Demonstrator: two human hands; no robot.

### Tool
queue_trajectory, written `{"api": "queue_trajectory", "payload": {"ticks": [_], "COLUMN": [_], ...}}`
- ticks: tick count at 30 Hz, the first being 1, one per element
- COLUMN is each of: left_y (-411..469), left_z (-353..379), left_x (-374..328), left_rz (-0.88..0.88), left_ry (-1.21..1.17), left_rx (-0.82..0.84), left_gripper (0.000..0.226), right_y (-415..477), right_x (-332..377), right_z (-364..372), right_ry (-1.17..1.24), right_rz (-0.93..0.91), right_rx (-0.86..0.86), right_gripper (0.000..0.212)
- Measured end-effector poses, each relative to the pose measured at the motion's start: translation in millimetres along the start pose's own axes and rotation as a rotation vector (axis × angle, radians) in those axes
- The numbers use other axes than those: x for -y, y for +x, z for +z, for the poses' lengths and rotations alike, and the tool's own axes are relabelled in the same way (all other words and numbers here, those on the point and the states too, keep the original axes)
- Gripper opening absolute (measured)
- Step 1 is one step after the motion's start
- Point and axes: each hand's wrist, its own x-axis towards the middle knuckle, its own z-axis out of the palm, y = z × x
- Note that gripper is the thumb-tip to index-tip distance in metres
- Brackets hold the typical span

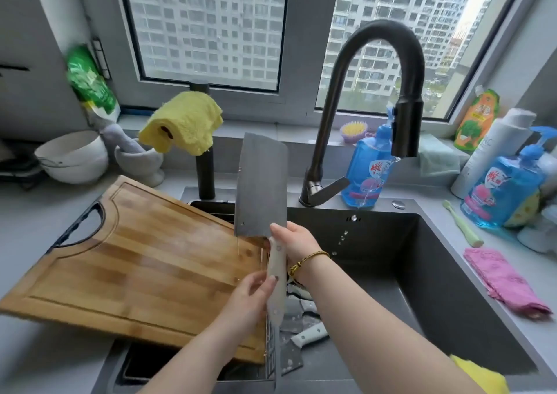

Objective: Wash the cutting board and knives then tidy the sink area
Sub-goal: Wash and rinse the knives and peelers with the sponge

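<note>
**Wet cleaver held upright over the sink: a slip is the main risk**

The cleaver is held blade-up, and its pale handle is clasped in two places. The left hand is wrapped round the lower handle. The right hand is closed on the upper handle, just under the heel of the blade. The cutting board is propped aslant just to the left of both hands, partly on the tabletop and partly over the sink. More knives are seen lying in the basin directly below the hands. A thin stream is let fall from the faucet, up and to the right of the right hand.

The handle is probably wet, so a slip is judged the main risk. The right hand's fingers could be carried up onto the edge, or the cleaver could be dropped onto the blades beneath. The tilted board could also be knocked by the left forearm and sent sliding into the basin
</note>
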Motion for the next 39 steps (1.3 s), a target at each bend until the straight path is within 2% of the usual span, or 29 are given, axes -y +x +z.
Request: {"api": "queue_trajectory", "payload": {"ticks": [2, 4, 8, 10, 13, 19, 22, 27, 29, 33, 36, 39], "left_y": [-8, -15, -25, -29, -34, -29, -20, 1, 11, 27, 28, 27], "left_z": [-6, -18, -43, -51, -65, -72, -70, -60, -54, -43, -31, -22], "left_x": [-4, -2, 15, 21, 31, 42, 48, 52, 52, 57, 63, 69], "left_rz": [-0.014, -0.014, -0.022, -0.032, -0.046, -0.120, -0.161, -0.155, -0.169, -0.199, -0.197, -0.200], "left_ry": [-0.089, -0.120, 0.046, 0.193, 0.410, 0.504, 0.508, 0.505, 0.498, 0.478, 0.538, 0.627], "left_rx": [0.032, -0.024, -0.124, -0.168, -0.233, -0.205, -0.188, -0.188, -0.181, -0.185, -0.183, -0.183], "left_gripper": [0.021, 0.017, 0.018, 0.020, 0.023, 0.027, 0.029, 0.028, 0.027, 0.027, 0.027, 0.031], "right_y": [3, 5, -3, -5, -8, -14, -17, -26, -28, -37, -36, -36], "right_x": [0, -6, -23, -32, -42, -54, -58, -64, -69, -82, -91, -92], "right_z": [18, 34, 60, 68, 80, 92, 82, 41, 22, -1, -9, -10], "right_ry": [0.078, 0.080, 0.230, 0.140, -0.051, -0.151, -0.364, -0.535, -0.527, -0.394, -0.415, -0.397], "right_rz": [0.073, 0.150, 0.292, 0.325, 0.357, 0.419, 0.360, 0.025, 0.009, 0.150, 0.174, 0.194], "right_rx": [0.013, 0.019, 0.048, 0.057, 0.078, 0.058, 0.041, -0.229, -0.291, -0.170, -0.144, -0.042], "right_gripper": [0.017, 0.015, 0.011, 0.009, 0.017, 0.024, 0.038, 0.033, 0.031, 0.031, 0.034, 0.036]}}
